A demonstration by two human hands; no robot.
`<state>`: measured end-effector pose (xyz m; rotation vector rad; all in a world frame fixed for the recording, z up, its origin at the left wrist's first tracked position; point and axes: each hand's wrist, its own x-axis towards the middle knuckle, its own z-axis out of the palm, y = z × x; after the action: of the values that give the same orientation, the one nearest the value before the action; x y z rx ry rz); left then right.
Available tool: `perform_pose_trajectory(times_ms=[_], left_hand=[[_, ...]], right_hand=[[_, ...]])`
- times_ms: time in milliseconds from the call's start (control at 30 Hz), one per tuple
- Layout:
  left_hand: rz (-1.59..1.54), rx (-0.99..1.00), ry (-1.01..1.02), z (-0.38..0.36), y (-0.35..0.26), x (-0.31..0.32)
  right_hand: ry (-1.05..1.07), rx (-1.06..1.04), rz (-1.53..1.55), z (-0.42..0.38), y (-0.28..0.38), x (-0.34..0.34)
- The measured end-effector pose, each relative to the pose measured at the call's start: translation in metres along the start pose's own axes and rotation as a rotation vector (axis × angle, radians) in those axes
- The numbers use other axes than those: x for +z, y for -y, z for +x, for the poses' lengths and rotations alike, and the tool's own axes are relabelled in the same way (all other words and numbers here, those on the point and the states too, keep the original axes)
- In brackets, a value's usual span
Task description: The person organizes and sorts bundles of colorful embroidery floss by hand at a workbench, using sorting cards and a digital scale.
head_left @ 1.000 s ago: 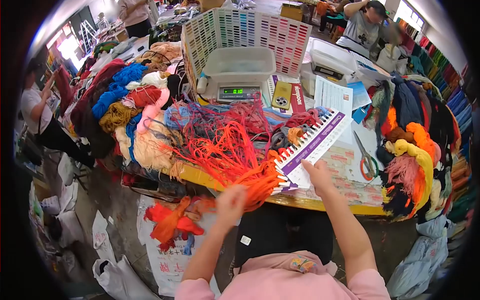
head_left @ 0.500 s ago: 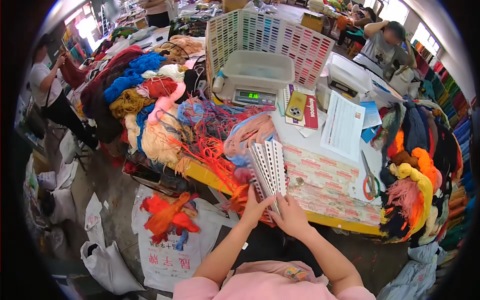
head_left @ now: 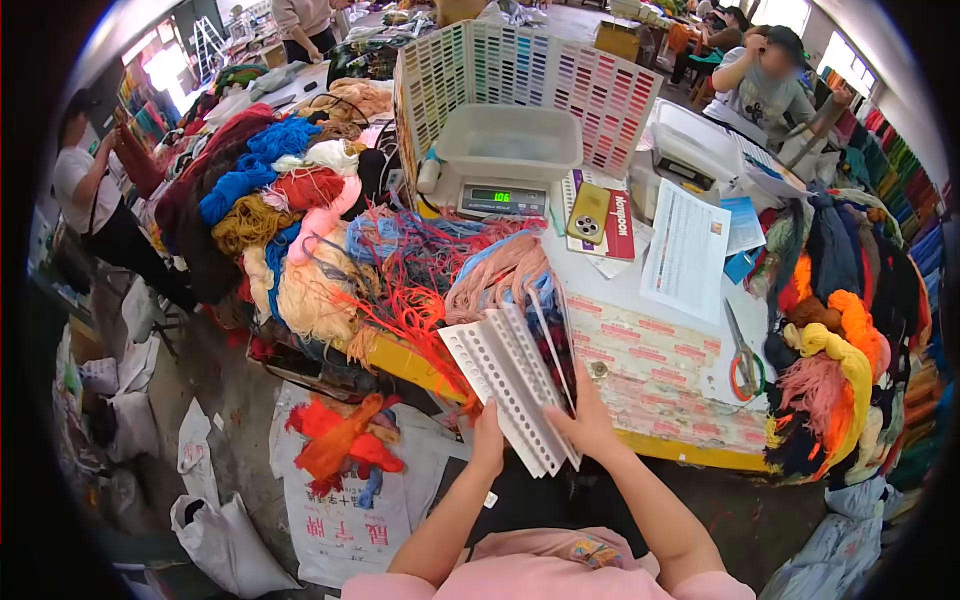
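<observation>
Between my hands is a fanned stack of long white punched cards (head_left: 508, 385), each with a row of holes along it. My left hand (head_left: 487, 442) grips the left edge of the stack low down, its thumb on top. On the right side, my right hand (head_left: 588, 415) is closed around the cards, its thumb laid across the face and its fingers partly hidden. Just beyond the cards lies a pinkish-brown skein of thread (head_left: 505, 275) with blue strands. Tangled red thread (head_left: 420, 320) hangs over the table edge to the left.
A digital scale (head_left: 503, 198) with lit green digits bears a clear plastic tub (head_left: 512, 140) before a colour chart (head_left: 590, 95). Rightward lie a phone (head_left: 592, 213), a printed sheet (head_left: 685, 250) and scissors (head_left: 740, 350). Yarn heaps (head_left: 320, 270) flank the table; other people work behind.
The cards have come nearer to my body, tilted leftward and fanned wider. My left hand has moved left and away from my right hand. The scale's digits differ.
</observation>
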<state>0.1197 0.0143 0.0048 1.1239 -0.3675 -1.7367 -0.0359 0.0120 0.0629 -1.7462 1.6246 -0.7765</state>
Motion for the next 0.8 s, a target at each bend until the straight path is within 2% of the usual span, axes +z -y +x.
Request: perform_pose_trajectory(times_ms=[67,100,200,233,333,433,567,633,700,733,800], left_hand=[[0.209,0.133,-0.024,0.000,0.002,-0.008],[0.210,0.329,-0.044,-0.003,0.007,-0.006],[0.492,0.637,-0.124,-0.012,0.004,0.013],[0.522,0.658,-0.034,-0.019,-0.005,0.026],[1.007,0.820,-0.194,-0.015,-0.004,0.035],[1.014,0.727,-0.056,-0.006,-0.010,0.032],[0.971,0.660,0.035,-0.005,-0.011,0.021],[0.916,0.605,-0.034,-0.011,-0.013,0.017],[0.863,0.504,-0.094,-0.019,-0.018,0.015],[0.868,0.551,-0.103,-0.022,-0.021,0.014],[0.875,0.639,-0.123,-0.024,-0.027,0.014]], right_hand=[[0.011,0.024,0.137,0.001,-0.009,-0.003],[0.027,0.044,0.204,0.000,-0.011,-0.005],[0.049,0.033,0.085,-0.001,-0.010,-0.005],[0.046,0.018,0.102,-0.001,-0.005,-0.005],[0.008,-0.071,0.017,0.000,-0.009,-0.005],[0.034,0.107,0.041,-0.001,-0.002,-0.023],[-0.041,-0.002,-0.175,0.002,-0.005,-0.028],[-0.022,-0.009,-0.196,-0.001,0.002,-0.023],[-0.139,-0.143,-0.169,-0.003,-0.002,-0.012],[-0.194,-0.211,-0.156,-0.003,-0.002,-0.009],[-0.206,-0.181,-0.200,-0.004,-0.003,-0.009]])
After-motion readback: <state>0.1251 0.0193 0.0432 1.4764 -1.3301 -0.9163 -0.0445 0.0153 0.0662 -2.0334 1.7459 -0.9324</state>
